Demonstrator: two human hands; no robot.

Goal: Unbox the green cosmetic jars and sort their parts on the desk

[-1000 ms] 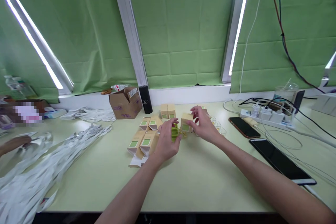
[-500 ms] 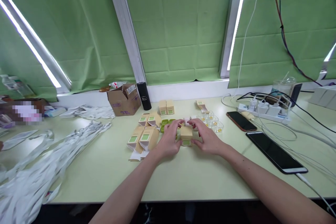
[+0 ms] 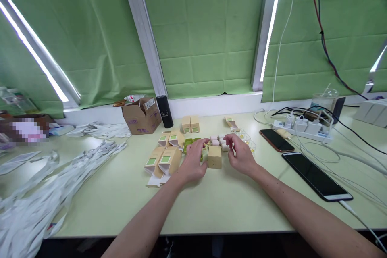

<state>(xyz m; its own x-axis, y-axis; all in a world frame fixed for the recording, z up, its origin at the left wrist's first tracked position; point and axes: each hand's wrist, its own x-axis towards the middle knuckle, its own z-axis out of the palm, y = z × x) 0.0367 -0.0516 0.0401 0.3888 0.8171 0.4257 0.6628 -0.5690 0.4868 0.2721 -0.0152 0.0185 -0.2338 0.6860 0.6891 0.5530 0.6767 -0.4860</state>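
Observation:
A small kraft cardboard box [image 3: 214, 157] stands on the table between my hands, its plain side facing me. My left hand [image 3: 194, 162] is just left of it, thumb and fingers apart and curved, the thumb close to the box's side. To the right, my right hand [image 3: 241, 158] is clear of the box, fingers loosely bent with nothing visible in them. Beyond the hands lie small pink and white rolls [image 3: 215, 141], partly covered. Green cups [image 3: 189, 141] show behind my left hand, and clear cups with yellow bits [image 3: 252, 146] behind my right.
Open kraft boxes with green labels [image 3: 169, 160] lie at left; two closed ones [image 3: 190, 124] stand behind. White straps [image 3: 69, 177] cover the left side. A carton [image 3: 141, 119] and black bottle [image 3: 165, 111] are at the back. Phones [image 3: 317, 175] and a power strip [image 3: 302, 129] lie right.
The box has been turned, so its green label no longer faces me. My right hand has let go and moved right; my left hand's fingers have loosened, uncovering the pink and white rolls.

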